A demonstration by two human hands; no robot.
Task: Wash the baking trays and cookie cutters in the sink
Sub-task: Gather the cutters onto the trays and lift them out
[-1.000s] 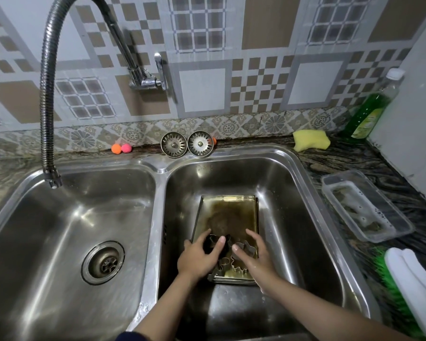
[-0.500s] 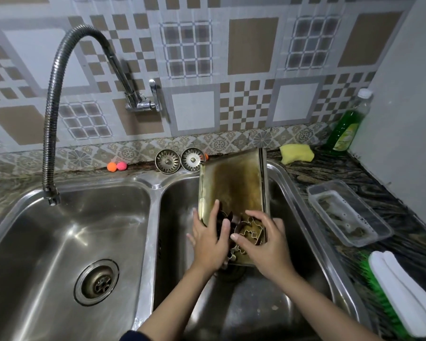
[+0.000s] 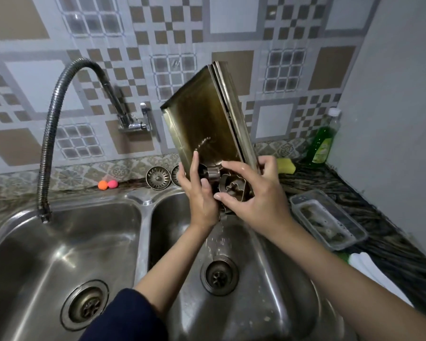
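Observation:
A stack of brown-stained metal baking trays stands tilted nearly upright above the right sink basin. Several metal cookie cutters lie bunched at the stack's lower end. My left hand grips the lower left edge of the trays, fingers flat against the inner face. My right hand grips the lower right edge, its fingers curled over the cutters. Water runs off the trays' bottom corner into the basin.
A flexible tap hangs over the left basin. Two sink strainers and two small balls sit on the back ledge. On the right counter are a yellow sponge, green detergent bottle, clear plastic container and scrub brush.
Both hands have lifted the trays and cutters from the floor of the right basin and tipped them up steeply; water now drains off the lower end.

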